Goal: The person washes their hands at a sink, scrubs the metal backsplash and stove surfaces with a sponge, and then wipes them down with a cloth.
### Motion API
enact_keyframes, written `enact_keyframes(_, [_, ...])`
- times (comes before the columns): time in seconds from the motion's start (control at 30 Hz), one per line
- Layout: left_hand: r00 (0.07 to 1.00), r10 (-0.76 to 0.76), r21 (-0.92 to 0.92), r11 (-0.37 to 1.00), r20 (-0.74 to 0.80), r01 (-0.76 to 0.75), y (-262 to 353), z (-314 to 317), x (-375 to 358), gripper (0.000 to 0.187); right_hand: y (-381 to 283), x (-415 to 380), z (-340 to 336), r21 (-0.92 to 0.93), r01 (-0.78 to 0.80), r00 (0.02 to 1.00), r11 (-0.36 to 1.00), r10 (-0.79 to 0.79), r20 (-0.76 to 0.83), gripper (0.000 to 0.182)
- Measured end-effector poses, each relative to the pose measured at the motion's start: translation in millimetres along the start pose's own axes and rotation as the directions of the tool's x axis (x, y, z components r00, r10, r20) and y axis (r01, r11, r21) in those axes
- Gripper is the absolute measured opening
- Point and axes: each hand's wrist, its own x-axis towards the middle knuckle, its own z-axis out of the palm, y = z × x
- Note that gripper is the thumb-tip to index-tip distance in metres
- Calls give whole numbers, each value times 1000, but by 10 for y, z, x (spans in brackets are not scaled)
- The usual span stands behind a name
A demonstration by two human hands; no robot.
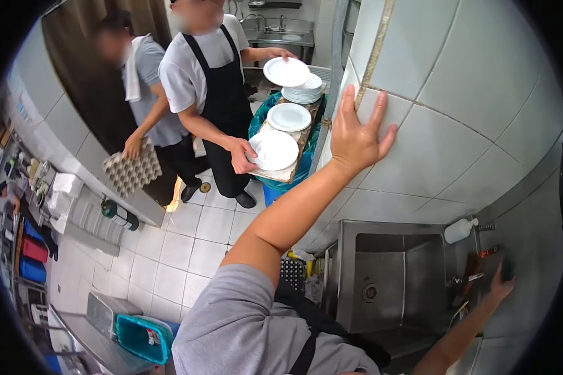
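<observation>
My left hand (360, 132) is stretched up with its fingers spread, lying against the white tiled wall (472, 78). My right hand (500, 286) reaches to the wall behind the sink at the lower right. Its fingers hold a dark green scouring pad (508, 268), which is small and somewhat blurred. Between my two arms lies a metal sink (349, 275) with a round drain. At its back edge are a tap (474, 277) and a white bottle (460, 230) lying tilted.
A person in a black apron (222, 94) handles white plates (273, 150) on a board over a bin. Behind, another person (147, 69) carries an egg tray (133, 167). A teal-lined bin (125, 340) and a green gas cylinder (120, 214) stand at the left.
</observation>
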Motion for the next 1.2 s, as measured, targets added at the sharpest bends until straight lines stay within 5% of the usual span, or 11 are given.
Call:
enact_keyframes(0.17, [1000,1,-102,995,11,0,-208,144,-199,70,764,-1755,1495,142,-66,998,988,67,2,47])
enact_keyframes(0.27, [1000,15,-158,987,21,-12,-164,17,-123,69,926,-2617,1704,139,-22,999,990,27,-35,48])
enact_keyframes(0.3, [999,25,-169,985,34,-19,-186,3,-132,68,1088,-2807,1571,218,-178,909,960,75,410,49])
enact_keyframes(0.33, [998,33,-196,980,49,-23,-217,4,-147,68,1228,-3040,1404,214,-337,640,917,56,766,50])
enact_keyframes(0.4, [995,73,-244,968,72,-53,-270,-18,-160,66,1445,-3617,1240,293,-356,771,887,102,629,58])
enact_keyframes(0.43, [992,94,-239,968,85,-71,-281,-45,-149,64,1480,-4105,1576,340,-215,976,916,196,90,63])
enact_keyframes(0.53, [986,146,-276,954,75,-120,-300,-64,-154,55,1650,-4916,1680,385,-197,968,902,116,223,63])
enact_keyframes(0.73, [986,159,-263,954,42,-142,-176,-273,-97,50,1505,-6140,1414,595,-98,993,798,118,5,62])
enact_keyframes(1.2, [991,122,-341,935,47,-99,-341,-397,-108,43,581,-7709,1519,328,271,962,905,-248,-111,73])
